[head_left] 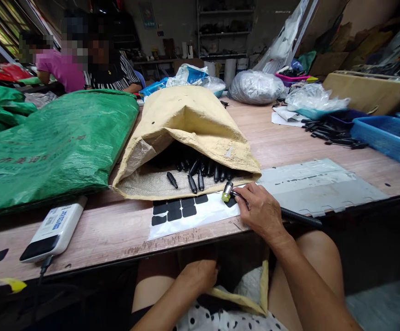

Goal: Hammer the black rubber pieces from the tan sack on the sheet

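Observation:
My right hand (260,209) is closed round the handle of a small hammer (228,191), which has a metal head with a yellow-green face. Its black grip sticks out to the right past my wrist. The head hovers over or rests on a white sheet (216,207) bearing black rounded stickers (174,214); which, I cannot tell. Down at my lap, my left hand (200,276) is at the mouth of a yellow-edged sack (264,287), its fingers hidden in shadow. Black tapered plastic parts (200,180) spill from a larger beige sack (193,105) on the table.
A green sack (58,142) and a white power bank (55,227) with a cable lie left. Right are a grey flat sheet (323,186), more black parts (334,133) and a blue basket (389,138). Two people (112,71) sit across the table.

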{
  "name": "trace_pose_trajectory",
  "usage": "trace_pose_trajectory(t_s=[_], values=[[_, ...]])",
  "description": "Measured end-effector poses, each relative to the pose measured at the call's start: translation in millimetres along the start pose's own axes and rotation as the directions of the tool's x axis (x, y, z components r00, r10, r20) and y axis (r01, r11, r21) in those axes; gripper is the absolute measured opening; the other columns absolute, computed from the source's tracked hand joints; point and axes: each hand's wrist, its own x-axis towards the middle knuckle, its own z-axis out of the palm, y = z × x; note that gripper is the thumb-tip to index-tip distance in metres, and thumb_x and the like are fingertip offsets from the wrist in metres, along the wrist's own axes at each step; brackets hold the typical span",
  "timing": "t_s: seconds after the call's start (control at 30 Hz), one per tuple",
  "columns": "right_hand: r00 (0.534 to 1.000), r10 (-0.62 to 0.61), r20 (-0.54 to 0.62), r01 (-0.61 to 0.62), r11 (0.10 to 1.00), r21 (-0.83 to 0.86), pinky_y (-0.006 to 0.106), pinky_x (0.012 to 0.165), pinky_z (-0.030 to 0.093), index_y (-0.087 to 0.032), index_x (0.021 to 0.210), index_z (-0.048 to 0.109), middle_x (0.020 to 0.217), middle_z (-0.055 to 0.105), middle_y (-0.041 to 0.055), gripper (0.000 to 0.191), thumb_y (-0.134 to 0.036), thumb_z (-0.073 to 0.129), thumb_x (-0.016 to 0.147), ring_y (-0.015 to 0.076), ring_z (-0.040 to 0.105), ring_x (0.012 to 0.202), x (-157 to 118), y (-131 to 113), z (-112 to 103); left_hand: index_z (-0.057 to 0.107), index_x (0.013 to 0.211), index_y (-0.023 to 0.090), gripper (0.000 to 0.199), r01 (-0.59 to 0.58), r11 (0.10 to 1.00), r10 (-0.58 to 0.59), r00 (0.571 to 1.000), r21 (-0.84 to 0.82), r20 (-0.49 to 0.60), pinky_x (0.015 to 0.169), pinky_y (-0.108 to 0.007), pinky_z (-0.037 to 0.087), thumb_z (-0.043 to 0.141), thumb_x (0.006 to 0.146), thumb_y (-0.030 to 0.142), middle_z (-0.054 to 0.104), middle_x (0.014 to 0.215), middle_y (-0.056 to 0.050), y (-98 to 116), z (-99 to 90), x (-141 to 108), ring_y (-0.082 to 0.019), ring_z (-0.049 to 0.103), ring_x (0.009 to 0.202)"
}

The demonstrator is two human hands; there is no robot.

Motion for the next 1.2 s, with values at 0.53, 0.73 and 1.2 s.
trace_pose_trajectory(t_s=[0.53,0.73,1.2], values=[[1.000,0.009,-0.006,-0.009,1.000,0.002,0.033,0.078,0.040,-0.025,0.108,0.070,0.094,0.064,0.0043,0.021,-0.025,0.055,0.092,0.0207,0.054,0.089,0.5,-0.7,-0.2,0.066,0.086,0.022,0.031,0.387,0.904,-0.357,0.456,-0.179,-0.816,0.069,-0.035,0.045,0.058,0.086,0.051,0.073,0.087,-0.011,-9.9,-191.4,16.4,-0.031,0.067,0.085],[1.000,0.015,-0.010,-0.015,1.000,0.010,0.032,0.079,0.041,-0.025,0.108,0.069,0.094,0.064,0.0038,0.021,-0.025,0.055,0.092,0.0203,0.055,0.090,0.6,-1.5,-0.6,0.066,0.087,0.023,0.020,0.446,0.885,-0.375,0.517,-0.131,-0.769,0.069,-0.036,0.044,0.060,0.082,0.041,0.073,0.094,-0.013,-20.7,-194.0,19.4,-0.034,0.067,0.093],[1.000,-0.001,0.001,0.001,1.000,-0.007,0.033,0.080,0.043,-0.024,0.109,0.069,0.092,0.063,0.0039,0.020,-0.026,0.056,0.093,0.0206,0.055,0.089,-0.9,-0.1,0.5,0.068,0.097,0.022,0.012,-0.302,0.952,0.249,0.674,0.048,-0.695,0.084,-0.032,0.046,0.068,0.085,0.022,0.066,0.095,-0.003,9.6,-113.4,-1.3,-0.021,0.060,0.094]])
